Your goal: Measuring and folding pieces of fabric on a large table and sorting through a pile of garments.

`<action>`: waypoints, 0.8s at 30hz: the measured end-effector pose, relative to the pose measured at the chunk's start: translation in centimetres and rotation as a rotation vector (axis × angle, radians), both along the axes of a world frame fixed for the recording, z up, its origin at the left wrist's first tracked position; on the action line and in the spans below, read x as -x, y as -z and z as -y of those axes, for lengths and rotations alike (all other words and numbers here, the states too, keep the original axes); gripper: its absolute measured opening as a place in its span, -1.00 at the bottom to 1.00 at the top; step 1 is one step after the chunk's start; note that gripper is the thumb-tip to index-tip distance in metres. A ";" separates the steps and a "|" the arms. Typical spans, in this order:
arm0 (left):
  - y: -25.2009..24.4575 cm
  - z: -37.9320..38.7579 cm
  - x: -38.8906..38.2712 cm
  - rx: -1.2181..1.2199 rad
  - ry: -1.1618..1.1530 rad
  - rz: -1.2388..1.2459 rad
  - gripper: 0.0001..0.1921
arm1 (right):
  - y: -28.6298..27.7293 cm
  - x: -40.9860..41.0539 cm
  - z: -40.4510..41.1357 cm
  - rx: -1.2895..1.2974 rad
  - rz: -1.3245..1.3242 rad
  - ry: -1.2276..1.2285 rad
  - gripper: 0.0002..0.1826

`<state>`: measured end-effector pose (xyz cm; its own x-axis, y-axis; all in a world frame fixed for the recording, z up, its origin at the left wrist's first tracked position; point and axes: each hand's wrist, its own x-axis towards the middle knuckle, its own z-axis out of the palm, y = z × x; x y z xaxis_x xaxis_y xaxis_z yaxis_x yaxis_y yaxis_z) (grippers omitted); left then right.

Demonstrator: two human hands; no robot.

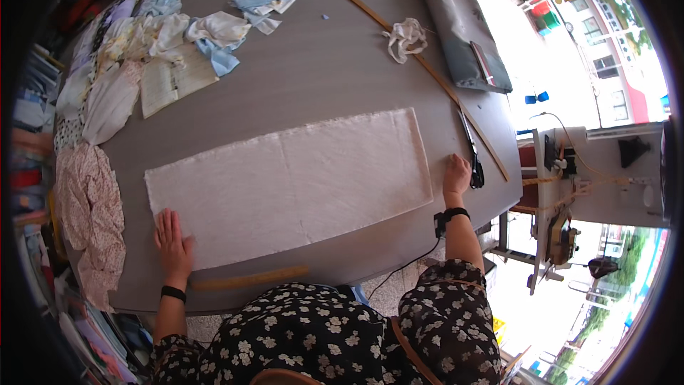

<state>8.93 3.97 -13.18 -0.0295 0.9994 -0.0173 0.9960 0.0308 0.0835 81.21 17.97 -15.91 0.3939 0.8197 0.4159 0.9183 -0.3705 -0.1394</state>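
Note:
A long pale pink piece of fabric (294, 187) lies flat and slightly slanted across the grey table (299, 85). My left hand (173, 243) rests palm down on its lower left edge, fingers extended. Beyond the fabric's right edge, my right hand (457, 175) is on the table with its fingers curled; whether something small is between them cannot be told. Just right of that hand lies a pair of scissors with black handles (476, 168), beside a long wooden ruler (443, 83). A shorter wooden ruler (251, 277) lies along the near edge, below the fabric.
Crumpled garments (144, 37) cover the far left, partly over an open notebook (173, 83). A floral cloth (88, 208) lies at the left edge. White tape (407, 40) crosses the long ruler. A grey fabric-covered bolt (454, 21) lies far right. A black cable (406, 264) hangs from my right wrist.

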 end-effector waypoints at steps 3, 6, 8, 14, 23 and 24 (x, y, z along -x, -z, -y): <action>0.0 0.1 0.1 0.060 -0.019 0.053 -0.30 | 0.5 -1.5 -0.2 -0.004 0.009 -0.061 -0.89; 0.4 0.3 0.5 0.032 -0.019 0.062 -0.29 | 1.1 -2.7 -0.4 0.178 0.130 -0.009 -0.81; 0.5 0.5 0.9 0.029 -0.032 0.074 -0.29 | 1.3 -3.3 -0.7 0.378 0.466 -0.105 -0.78; -0.6 0.3 1.4 -0.014 -0.009 0.096 -0.29 | -0.3 -1.7 -0.3 0.095 -0.306 0.043 -0.78; -0.9 -5.9 3.3 -0.065 0.092 0.220 -0.35 | 0.2 10.2 3.1 -0.016 -0.862 -0.226 -0.77; -0.4 -6.7 3.9 -0.027 0.066 0.246 -0.33 | 0.3 10.7 3.7 -0.004 -0.844 -0.236 -0.77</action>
